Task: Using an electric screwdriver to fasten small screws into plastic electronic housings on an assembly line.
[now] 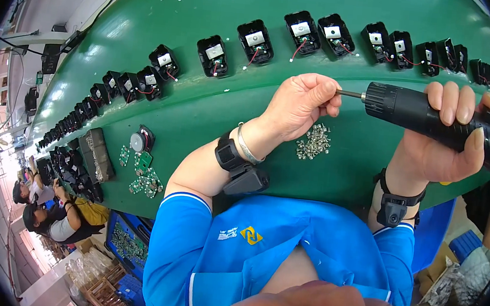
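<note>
My right hand is wrapped round a black electric screwdriver, held level with its thin metal bit toward the left. At the bit's tip, my left hand is closed, thumb against the fingers. Whether a screw sits in that pinch is hidden. Below the left hand lies a heap of small silver screws on the green table. Beyond both hands runs a curved row of black plastic housings, each with a pale metal piece inside; red wires stick out of several.
To the left lie a round speaker, loose green circuit boards and a long dark tray of small parts. More black housings are piled farther left, where two co-workers sit. A blue crate of boards stands below the table edge.
</note>
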`<act>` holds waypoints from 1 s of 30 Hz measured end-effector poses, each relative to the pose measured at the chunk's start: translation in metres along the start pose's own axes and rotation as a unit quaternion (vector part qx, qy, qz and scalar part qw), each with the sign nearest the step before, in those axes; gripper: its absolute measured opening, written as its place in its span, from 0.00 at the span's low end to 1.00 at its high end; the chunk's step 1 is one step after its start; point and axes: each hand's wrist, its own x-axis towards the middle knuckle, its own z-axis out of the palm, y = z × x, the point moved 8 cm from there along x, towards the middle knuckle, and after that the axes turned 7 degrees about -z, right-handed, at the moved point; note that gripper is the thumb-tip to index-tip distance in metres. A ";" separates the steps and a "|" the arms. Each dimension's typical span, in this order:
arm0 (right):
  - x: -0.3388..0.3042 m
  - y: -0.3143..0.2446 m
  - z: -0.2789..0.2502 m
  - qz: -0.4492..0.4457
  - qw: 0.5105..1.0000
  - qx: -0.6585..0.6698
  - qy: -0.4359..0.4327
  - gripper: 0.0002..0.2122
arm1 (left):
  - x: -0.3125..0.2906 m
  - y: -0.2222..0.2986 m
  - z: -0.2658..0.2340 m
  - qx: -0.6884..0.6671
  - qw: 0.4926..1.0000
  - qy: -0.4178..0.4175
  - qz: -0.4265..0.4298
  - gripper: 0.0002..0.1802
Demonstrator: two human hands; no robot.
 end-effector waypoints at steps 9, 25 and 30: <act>-0.002 0.000 0.012 -0.005 0.993 -0.044 -0.112 0.20 | -0.002 0.011 0.006 0.220 0.974 0.049 0.032 0.08; 0.029 0.051 -0.024 -0.099 0.980 -0.172 0.015 0.14 | 0.035 0.074 0.034 0.826 0.409 0.181 0.343 0.41; 0.030 0.060 -0.031 -0.089 0.982 -0.166 0.019 0.14 | 0.034 0.074 0.033 0.814 0.421 0.189 0.354 0.37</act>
